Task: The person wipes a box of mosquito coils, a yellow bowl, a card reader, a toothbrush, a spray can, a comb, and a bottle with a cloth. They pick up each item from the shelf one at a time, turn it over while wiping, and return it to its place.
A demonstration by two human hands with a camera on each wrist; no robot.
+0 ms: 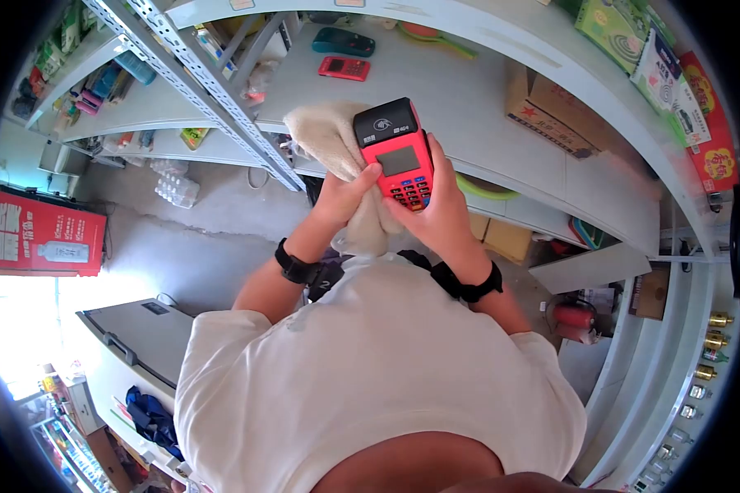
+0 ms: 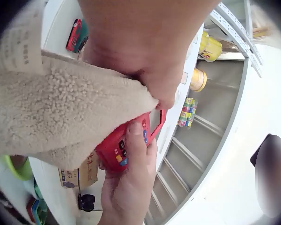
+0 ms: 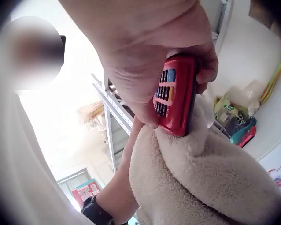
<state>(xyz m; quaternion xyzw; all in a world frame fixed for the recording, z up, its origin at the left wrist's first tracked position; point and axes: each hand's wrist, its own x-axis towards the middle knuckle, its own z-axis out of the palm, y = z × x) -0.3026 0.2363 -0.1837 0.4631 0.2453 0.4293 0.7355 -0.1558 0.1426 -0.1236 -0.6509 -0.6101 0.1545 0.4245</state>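
Observation:
In the head view a red and black card payment terminal (image 1: pixel 399 160) is held up in front of the chest, its screen and keypad facing the wearer. My right hand (image 1: pixel 446 212) grips its right side and lower end, thumb beside the keys. A beige fleecy cloth (image 1: pixel 325 133) is bunched along the left side of the terminal. My left hand (image 1: pixel 344 200) holds this cloth against the casing, its thumb at the edge near the screen. In the left wrist view the cloth (image 2: pixel 75 103) covers much of the terminal. The right wrist view shows the keypad (image 3: pixel 165 93) partly behind my right hand.
A grey shelf (image 1: pixel 452 90) spans the front, bearing a smaller red device (image 1: pixel 344 68), a teal device (image 1: pixel 344 41) and a cardboard box (image 1: pixel 555 115). Perforated metal posts (image 1: pixel 214 99) rise at the left. A grey-topped cabinet (image 1: pixel 140 333) stands at lower left.

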